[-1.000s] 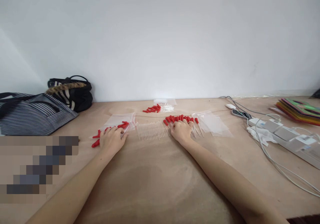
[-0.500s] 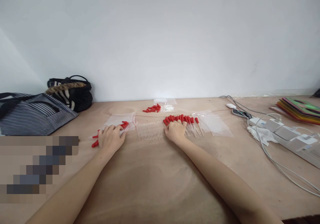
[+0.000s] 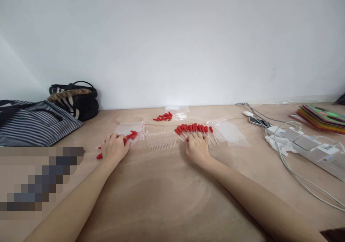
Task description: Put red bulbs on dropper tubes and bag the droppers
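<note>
My left hand (image 3: 114,150) rests palm down with its fingers spread over a pile of red rubber caps (image 3: 132,134) beside a clear zip bag (image 3: 124,127). Part of that pile is hidden under the hand. Right of centre, my right hand (image 3: 197,149) lies over the thin stems of several droppers with red caps (image 3: 195,127), its fingers spread just below the caps. Between the hands, a row of clear thin tubes (image 3: 161,140) lies side by side on the table.
Farther back are more red caps (image 3: 164,117) and tubes on a bag (image 3: 181,115). Clear bags (image 3: 231,134) lie right of the droppers. A power strip (image 3: 309,143) with cables, coloured sheets (image 3: 322,118) and a striped bag (image 3: 40,123) flank the table.
My right hand has moved right and a little toward me, uncovering the leftmost capped droppers. My left hand has shifted slightly left over the red caps.
</note>
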A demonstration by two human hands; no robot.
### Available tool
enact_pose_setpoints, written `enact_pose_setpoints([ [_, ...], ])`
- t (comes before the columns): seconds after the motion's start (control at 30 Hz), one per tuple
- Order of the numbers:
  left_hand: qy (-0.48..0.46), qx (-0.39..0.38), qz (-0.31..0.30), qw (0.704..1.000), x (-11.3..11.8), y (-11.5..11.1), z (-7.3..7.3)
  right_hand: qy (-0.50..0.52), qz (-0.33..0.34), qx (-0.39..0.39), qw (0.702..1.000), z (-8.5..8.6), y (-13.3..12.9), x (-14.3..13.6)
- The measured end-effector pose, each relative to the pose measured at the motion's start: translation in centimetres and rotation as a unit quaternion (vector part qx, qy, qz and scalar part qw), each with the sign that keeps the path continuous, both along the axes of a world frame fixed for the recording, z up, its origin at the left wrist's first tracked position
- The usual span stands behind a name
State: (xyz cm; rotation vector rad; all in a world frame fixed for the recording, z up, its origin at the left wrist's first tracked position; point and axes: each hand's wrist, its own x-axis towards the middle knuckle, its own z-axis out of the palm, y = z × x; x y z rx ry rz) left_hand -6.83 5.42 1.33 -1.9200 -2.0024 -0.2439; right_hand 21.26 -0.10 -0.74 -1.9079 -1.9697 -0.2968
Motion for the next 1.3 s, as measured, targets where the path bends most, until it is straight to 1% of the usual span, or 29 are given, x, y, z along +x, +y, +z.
enact_pose_setpoints([
  [0.1, 0.001, -0.016, -0.016, 1.000, 0.2, -0.1, 0.2, 0.001, 0.028, 0.043, 0.999, -0.6, -1.7, 1.4],
  [0.2, -0.007, -0.014, -0.051, 0.999, 0.6, -0.3, 0.4, -0.003, 0.053, 0.072, 0.996, -1.0, -3.0, 2.7],
  [0.23, -0.023, -0.001, -0.072, 0.997, 0.9, -0.4, 0.4, -0.006, 0.062, 0.074, 0.995, -1.1, -3.3, 3.1],
  [0.3, -0.076, 0.025, -0.146, 0.986, 1.8, -1.0, 0.3, -0.017, 0.086, 0.067, 0.994, -1.1, -3.7, 3.8],
  [0.37, -0.141, 0.023, -0.254, 0.957, 3.3, -1.9, -0.1, -0.029, 0.108, 0.053, 0.992, -1.0, -4.0, 4.2],
  [0.43, -0.191, -0.008, -0.342, 0.920, 5.1, -3.1, -0.6, -0.031, 0.121, 0.039, 0.991, -0.9, -4.1, 4.5],
  [0.5, -0.226, -0.042, -0.402, 0.886, 6.8, -4.3, -1.2, -0.023, 0.130, 0.026, 0.991, -0.9, -4.0, 4.5],
  [0.57, -0.258, -0.078, -0.435, 0.859, 8.1, -5.1, -1.7, -0.014, 0.138, 0.015, 0.990, -0.9, -3.9, 4.5],
  [0.67, -0.283, -0.116, -0.442, 0.843, 8.7, -5.8, -2.0, -0.001, 0.145, 0.000, 0.989, -0.9, -3.8, 4.6],
  [0.9, -0.300, -0.173, -0.396, 0.850, 7.0, -6.0, -1.1, 0.074, 0.162, -0.040, 0.983, -0.9, -3.6, 4.5],
  [1.03, -0.318, -0.170, -0.402, 0.842, 7.6, -6.2, -1.1, 0.116, 0.160, -0.070, 0.978, -1.2, -3.1, 3.8],
  [1.13, -0.367, -0.159, -0.370, 0.839, 8.5, -6.4, -1.4, 0.136, 0.154, -0.074, 0.976, -1.4, -3.0, 3.3],
  [1.2, -0.406, -0.165, -0.353, 0.827, 9.0, -6.6, -1.7, 0.150, 0.156, -0.064, 0.974, -1.3, -3.2, 3.1],
  [1.3, -0.447, -0.178, -0.352, 0.803, 9.4, -6.7, -2.1, 0.175, 0.167, -0.049, 0.969, -1.2, -3.7, 2.8],
])
